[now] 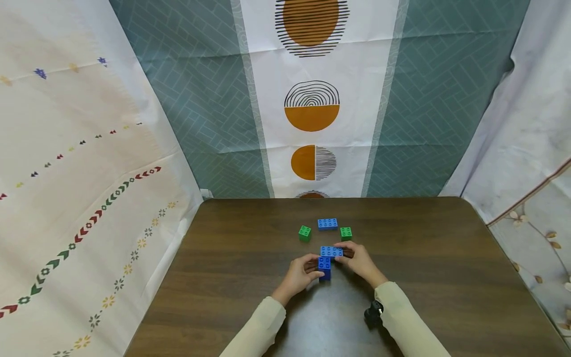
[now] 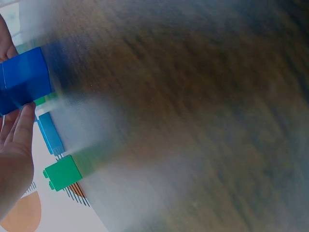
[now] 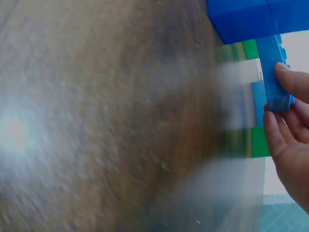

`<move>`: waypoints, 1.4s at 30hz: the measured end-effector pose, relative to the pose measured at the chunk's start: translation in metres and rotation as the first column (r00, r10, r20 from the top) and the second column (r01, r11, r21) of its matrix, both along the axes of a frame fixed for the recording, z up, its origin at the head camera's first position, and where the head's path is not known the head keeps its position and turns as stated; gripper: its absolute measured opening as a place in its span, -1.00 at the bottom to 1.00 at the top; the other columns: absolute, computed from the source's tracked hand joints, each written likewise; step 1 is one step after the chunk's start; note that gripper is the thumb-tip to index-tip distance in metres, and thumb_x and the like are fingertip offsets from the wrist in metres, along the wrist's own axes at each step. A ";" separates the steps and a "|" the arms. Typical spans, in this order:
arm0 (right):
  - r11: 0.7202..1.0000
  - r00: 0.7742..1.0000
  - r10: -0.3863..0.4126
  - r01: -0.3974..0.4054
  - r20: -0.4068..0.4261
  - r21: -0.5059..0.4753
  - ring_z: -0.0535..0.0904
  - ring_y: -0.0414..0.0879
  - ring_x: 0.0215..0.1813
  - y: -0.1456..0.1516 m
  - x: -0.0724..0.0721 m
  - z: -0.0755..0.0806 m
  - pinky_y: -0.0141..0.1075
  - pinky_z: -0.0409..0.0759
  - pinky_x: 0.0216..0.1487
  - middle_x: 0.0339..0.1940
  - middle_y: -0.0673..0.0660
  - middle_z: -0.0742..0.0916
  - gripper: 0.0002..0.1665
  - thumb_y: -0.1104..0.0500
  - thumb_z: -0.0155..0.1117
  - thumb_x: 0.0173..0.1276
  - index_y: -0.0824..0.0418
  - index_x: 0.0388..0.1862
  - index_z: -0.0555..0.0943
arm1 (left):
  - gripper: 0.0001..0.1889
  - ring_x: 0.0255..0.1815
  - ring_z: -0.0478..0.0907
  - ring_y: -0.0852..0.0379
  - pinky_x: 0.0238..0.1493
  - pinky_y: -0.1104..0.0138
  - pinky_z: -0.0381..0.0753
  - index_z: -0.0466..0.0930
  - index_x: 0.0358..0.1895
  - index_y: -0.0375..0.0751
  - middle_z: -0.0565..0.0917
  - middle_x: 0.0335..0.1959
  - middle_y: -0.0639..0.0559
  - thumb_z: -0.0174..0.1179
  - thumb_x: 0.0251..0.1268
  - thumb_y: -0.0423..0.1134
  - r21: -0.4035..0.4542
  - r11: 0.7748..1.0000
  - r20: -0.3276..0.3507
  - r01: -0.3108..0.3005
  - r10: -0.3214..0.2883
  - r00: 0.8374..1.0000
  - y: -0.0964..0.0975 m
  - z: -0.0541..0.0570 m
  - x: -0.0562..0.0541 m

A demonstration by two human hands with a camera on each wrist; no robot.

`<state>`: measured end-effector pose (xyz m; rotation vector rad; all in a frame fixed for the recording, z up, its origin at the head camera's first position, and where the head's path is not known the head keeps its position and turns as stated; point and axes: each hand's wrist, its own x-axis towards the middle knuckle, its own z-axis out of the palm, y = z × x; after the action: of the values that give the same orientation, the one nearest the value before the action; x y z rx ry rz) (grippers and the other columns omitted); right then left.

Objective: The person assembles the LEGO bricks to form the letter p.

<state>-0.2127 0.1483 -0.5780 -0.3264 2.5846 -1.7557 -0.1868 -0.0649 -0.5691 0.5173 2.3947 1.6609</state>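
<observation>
My left hand (image 1: 300,273) grips a dark blue brick stack (image 1: 324,270) by its sides, thumb at the near side and fingers behind. In the left wrist view the stack (image 2: 29,79) shows a smooth side wall, held above the table. My right hand (image 1: 359,263) pinches the right end of a lighter blue studded brick (image 1: 331,252), just behind the stack. The right wrist view shows thumb and fingers at one end of that brick (image 3: 273,79); its other end meets or passes behind the dark blue stack (image 3: 260,19). I cannot tell whether they are joined.
Behind my hands on the brown table (image 1: 241,248) stand a green brick (image 1: 305,233), another blue brick (image 1: 327,224) and a second green brick (image 1: 346,233). A black wrist device (image 1: 373,313) sits at my right sleeve. Patterned cloths (image 1: 192,99) hang beyond the table.
</observation>
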 end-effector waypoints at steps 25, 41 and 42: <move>0.993 0.994 0.101 -0.098 -0.042 0.066 0.61 0.18 0.05 0.026 0.005 0.029 0.03 0.57 0.11 0.01 0.28 0.65 -0.60 0.25 0.36 0.28 0.30 0.09 0.59 | -0.64 0.01 0.63 -0.06 0.01 0.27 0.63 0.57 0.04 -0.33 0.65 -0.04 -0.20 0.33 0.15 -0.43 -0.039 0.999 0.023 -0.016 0.017 1.000 0.000 0.003 0.000; 0.985 0.985 0.168 -0.166 -0.038 0.051 0.61 0.08 0.02 0.028 0.019 0.048 -0.01 0.57 0.11 0.05 0.22 0.65 -0.54 0.19 0.38 0.26 0.30 0.12 0.57 | -0.65 0.00 0.64 -0.06 0.01 0.27 0.64 0.57 0.03 -0.32 0.66 -0.05 -0.19 0.34 0.15 -0.42 -0.037 0.999 0.011 -0.022 0.023 1.000 0.000 0.001 0.001; 0.983 0.983 0.180 -0.178 -0.043 0.049 0.61 0.08 0.02 0.027 0.020 0.049 0.01 0.57 0.11 0.04 0.21 0.66 -0.52 0.20 0.39 0.26 0.32 0.13 0.57 | -0.65 -0.01 0.64 -0.07 0.00 0.26 0.64 0.57 0.03 -0.33 0.66 -0.06 -0.20 0.34 0.15 -0.42 -0.035 0.999 0.004 -0.021 0.021 1.000 0.000 0.001 0.002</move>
<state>-0.1931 0.1751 -0.5287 -0.5861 2.5298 -1.6477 -0.1852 -0.0649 -0.5676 0.4840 2.4299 1.6241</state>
